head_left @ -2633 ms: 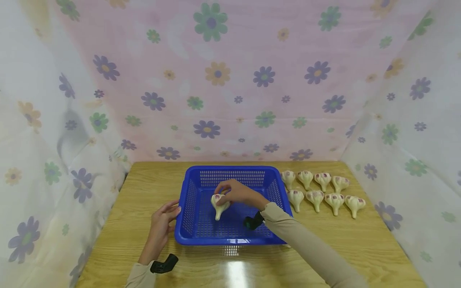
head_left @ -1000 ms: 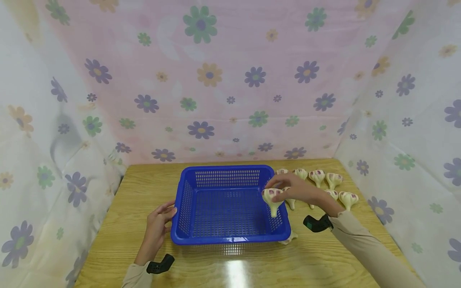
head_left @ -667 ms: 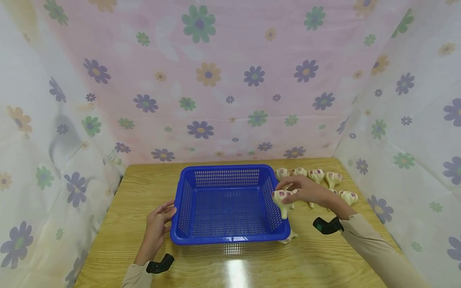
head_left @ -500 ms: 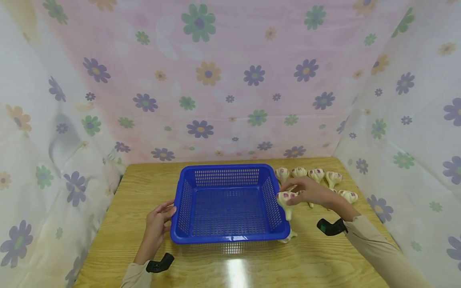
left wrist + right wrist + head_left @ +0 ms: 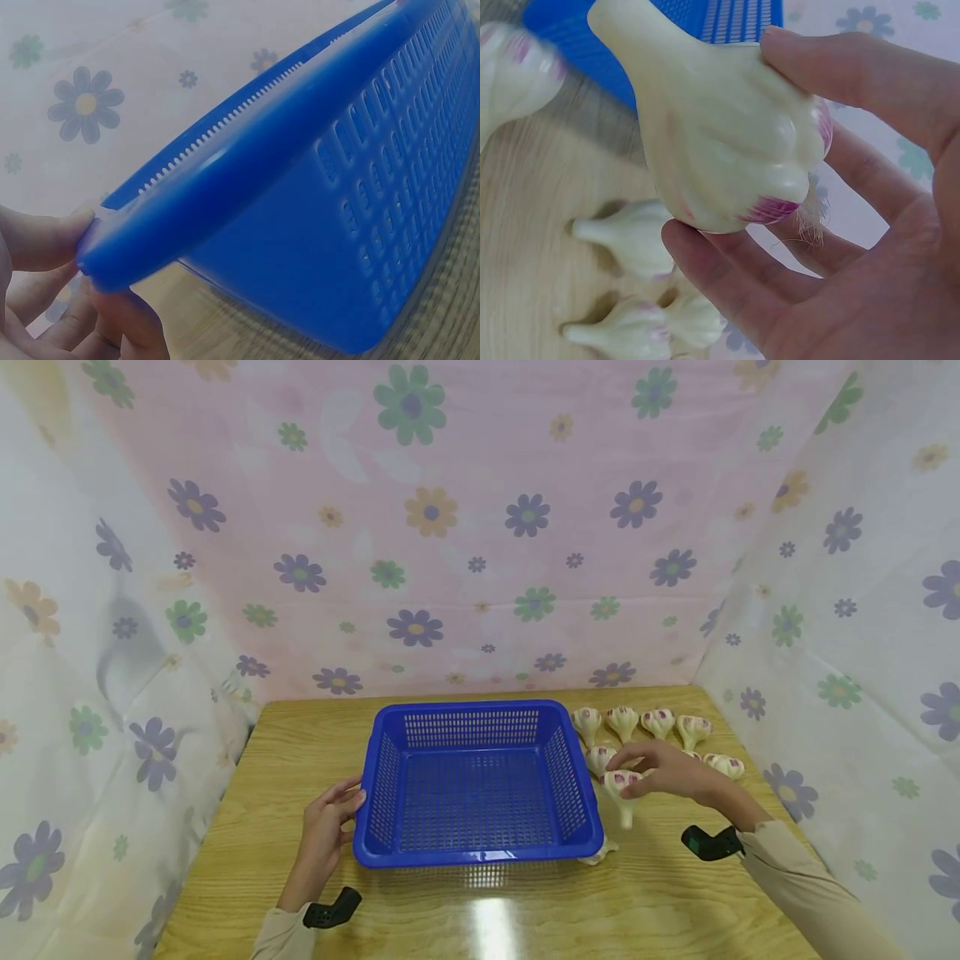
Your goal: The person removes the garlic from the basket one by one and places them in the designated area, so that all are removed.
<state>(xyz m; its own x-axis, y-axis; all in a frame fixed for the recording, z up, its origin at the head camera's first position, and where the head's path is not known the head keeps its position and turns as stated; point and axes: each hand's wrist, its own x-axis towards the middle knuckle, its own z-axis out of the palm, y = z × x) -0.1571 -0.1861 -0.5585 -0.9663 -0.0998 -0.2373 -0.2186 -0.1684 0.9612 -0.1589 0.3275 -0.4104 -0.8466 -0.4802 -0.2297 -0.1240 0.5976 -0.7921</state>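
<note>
My right hand (image 5: 667, 772) holds a garlic bulb (image 5: 621, 797), stem down, just right of the blue plastic basket (image 5: 480, 859). In the right wrist view, thumb and fingertips grip this garlic bulb (image 5: 712, 142) around its wide root end, with the palm apart from it. My left hand (image 5: 322, 835) is at the basket's left side. Up close in the left wrist view, the thumb lies over the corner of the basket's rim (image 5: 217, 180) and curled fingers are beneath it. Nothing lies inside the basket.
More garlic bulbs (image 5: 657, 724) lie in two rows on the wooden table (image 5: 315, 727), right of the basket; my right hand hides part of the front row. Another bulb (image 5: 600, 853) pokes out by the basket's front right corner. Floral cloth (image 5: 480, 527) encloses the table.
My right hand has carried the garlic bulb from above the basket's inside, rightward past its right rim, to beside the basket. My left hand has stayed at the rim.
</note>
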